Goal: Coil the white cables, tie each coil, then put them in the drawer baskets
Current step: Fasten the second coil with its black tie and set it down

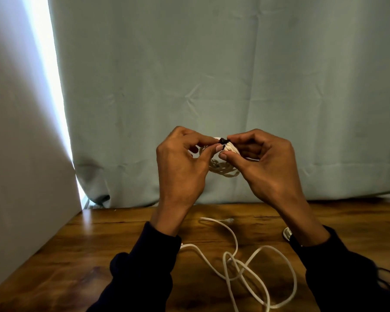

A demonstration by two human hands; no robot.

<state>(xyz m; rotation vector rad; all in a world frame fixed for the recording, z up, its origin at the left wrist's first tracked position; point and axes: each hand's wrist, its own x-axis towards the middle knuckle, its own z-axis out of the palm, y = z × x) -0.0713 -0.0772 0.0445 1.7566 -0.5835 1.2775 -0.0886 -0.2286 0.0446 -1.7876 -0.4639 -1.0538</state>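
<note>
both my hands, left hand and right hand, pinch the black tie on the coiled white cable, held up so it's cinchable; a loose white cable waits on the surface.

Left grip, right grip pinching.

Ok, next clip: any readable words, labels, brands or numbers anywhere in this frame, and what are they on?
None readable.
Coiled cable with its black tie, held by the left hand and right hand: no print visible.
Loose white cable on the wooden table: no markings visible.
Curtain: plain.
</note>
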